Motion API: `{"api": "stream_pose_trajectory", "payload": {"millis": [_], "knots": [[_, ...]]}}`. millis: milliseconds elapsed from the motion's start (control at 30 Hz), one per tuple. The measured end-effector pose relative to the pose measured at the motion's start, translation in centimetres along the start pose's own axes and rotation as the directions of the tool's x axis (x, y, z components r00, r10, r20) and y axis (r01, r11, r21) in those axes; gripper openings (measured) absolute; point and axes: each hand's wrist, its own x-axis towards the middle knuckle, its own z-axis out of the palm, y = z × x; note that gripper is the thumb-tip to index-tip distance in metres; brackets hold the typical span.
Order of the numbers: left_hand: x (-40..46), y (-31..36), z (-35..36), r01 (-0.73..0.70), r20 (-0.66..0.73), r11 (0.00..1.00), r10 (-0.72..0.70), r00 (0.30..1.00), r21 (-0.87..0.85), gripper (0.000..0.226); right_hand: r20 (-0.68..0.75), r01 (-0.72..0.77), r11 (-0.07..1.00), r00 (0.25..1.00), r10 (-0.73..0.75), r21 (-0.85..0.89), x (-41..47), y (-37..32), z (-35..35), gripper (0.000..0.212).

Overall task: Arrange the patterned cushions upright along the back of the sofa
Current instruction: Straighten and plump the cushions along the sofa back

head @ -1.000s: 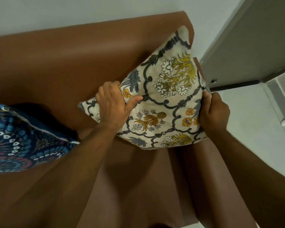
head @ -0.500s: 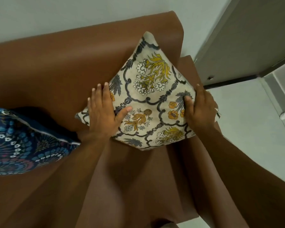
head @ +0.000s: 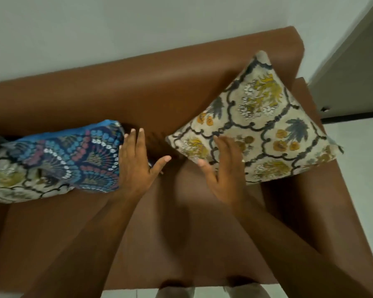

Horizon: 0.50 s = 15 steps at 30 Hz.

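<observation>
Head view had both of my hands out over the seat, and I'll begin at the fingers. The left hand (head: 136, 166) was spread flat, fingers (head: 140, 139) straight and close together, thumb splayed off to the right; it gripped nothing. Its fingertips and the outer edge of the palm lay against the right end of the blue fan-patterned cushion (head: 80, 160). The right hand (head: 223, 173) was likewise flat and empty, fingers extended and somewhat blurred, thumb pointing left. Those fingers rested on the lower left part of the cream floral cushion (head: 267, 130); whether they pressed in or only touched, I could not tell.

Moving outward, the cream floral cushion stood on one corner like a diamond at the right end of the brown sofa (head: 138, 97), its top corner leaning on the backrest and its right corner over the sofa's armrest (head: 306, 97). The blue fan-patterned cushion lay lower and more slumped, near the backrest to the left. A third cushion (head: 7, 179), cream with dark tracery, showed at the far left edge, touching or overlapping the blue one; I could not make out which lay on top. A gap of bare seat separated the blue cushion and the cream floral one, and my thumbs nearly met above it.

Beyond the backrest ran a pale wall (head: 116, 29), and a grey door (head: 353, 72) stood to the right.
</observation>
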Motion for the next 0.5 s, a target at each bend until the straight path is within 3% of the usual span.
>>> {"api": "stream_pose_trajectory", "payload": {"millis": [133, 267, 500], "knots": [[0.9, -6.9, -5.2, -0.012, -0.057, 0.996, 0.018, 0.998, 0.094, 0.111, 0.233, -0.001, 1.0, 0.972, 0.0, 0.002, -0.2, -4.5, 6.6, 0.087], [2.9, -14.7, -8.7, -0.071, -0.09, 0.981, 0.089, 0.992, 0.183, 0.117, 0.368, -0.168, 0.986, 0.916, 0.158, -0.005, 0.2, -7.9, 13.4, 0.108], [6.5, -28.7, -9.3, -0.225, 0.2, 0.909, 0.161, 0.966, 0.352, 0.143, 0.584, -0.43, 0.888, 0.768, 0.263, 0.165, 0.4, -9.5, 25.7, 0.12]]}}
